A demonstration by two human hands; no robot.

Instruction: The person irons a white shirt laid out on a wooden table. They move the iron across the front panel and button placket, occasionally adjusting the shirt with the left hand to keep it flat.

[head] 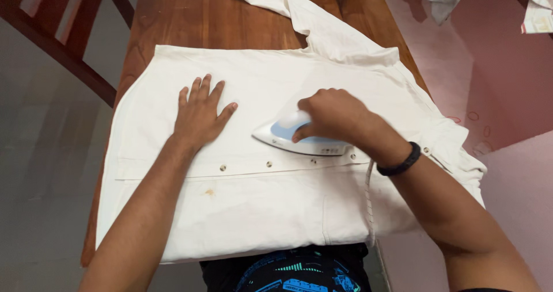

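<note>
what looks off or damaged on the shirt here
A small brownish stain marks the shirt below the button strip, near the left forearm. It stands out against the plain white cloth. Otherwise nothing looks odd: the shirt lies flat under the iron.

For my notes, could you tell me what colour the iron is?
The iron is white with light blue, seen in the head view.

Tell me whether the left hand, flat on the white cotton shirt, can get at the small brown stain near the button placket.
Probably yes. The left hand lies flat and empty on the white cotton shirt, and the small brown stain sits uncovered just beside that forearm. The white-and-blue iron is off to the right, out of the way.
</note>
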